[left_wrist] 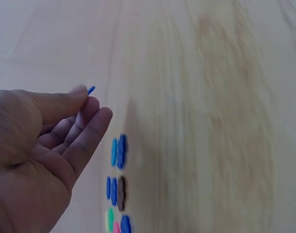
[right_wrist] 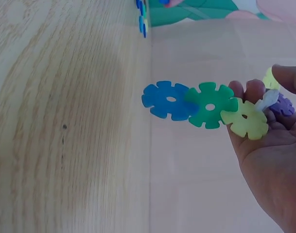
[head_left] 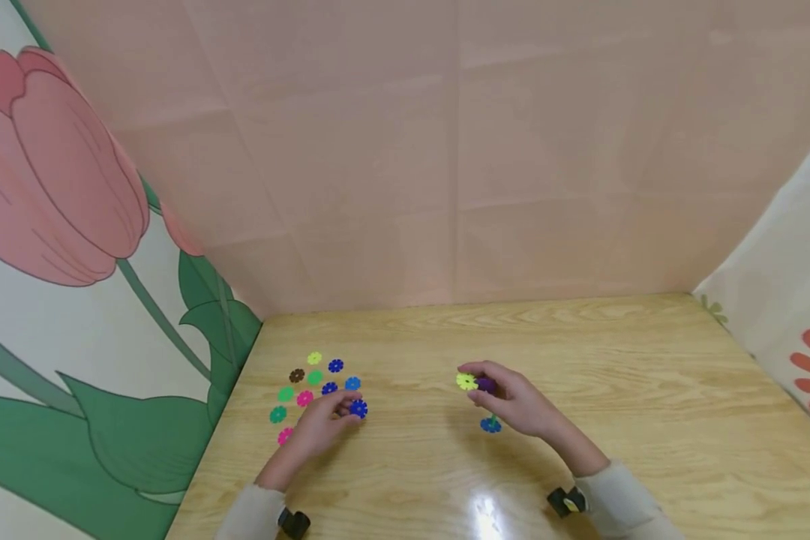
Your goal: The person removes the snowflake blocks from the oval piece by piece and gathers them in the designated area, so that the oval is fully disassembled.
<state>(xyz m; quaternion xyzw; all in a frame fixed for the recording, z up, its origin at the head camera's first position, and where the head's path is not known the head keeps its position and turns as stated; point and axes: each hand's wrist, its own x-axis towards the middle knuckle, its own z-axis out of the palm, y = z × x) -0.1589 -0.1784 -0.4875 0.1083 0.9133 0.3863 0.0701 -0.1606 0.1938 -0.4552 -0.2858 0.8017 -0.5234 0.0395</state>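
Between thumb and fingertips, my left hand (head_left: 319,424) pinches a blue snowflake disc (head_left: 358,409); in the left wrist view only the disc's thin edge (left_wrist: 91,90) shows. My right hand (head_left: 518,401) holds a chain of interlocked snowflake discs. In the right wrist view a blue disc (right_wrist: 170,100) forms its far end, joined to a green disc (right_wrist: 210,106) and a pale yellow disc (right_wrist: 245,120). Nearer the palm are a whitish disc (right_wrist: 268,100) seen edge-on, a purple disc (right_wrist: 283,104) and another yellow disc (right_wrist: 270,80), partly hidden by the thumb.
Several loose discs in green, pink, blue, brown and yellow lie beside my left hand, among them a brown disc (head_left: 297,376) and a pink disc (head_left: 304,398). The wooden table (head_left: 405,480) meets a pink cloth backdrop (head_left: 405,187). A tulip-print cloth (head_left: 74,300) hangs at the left.
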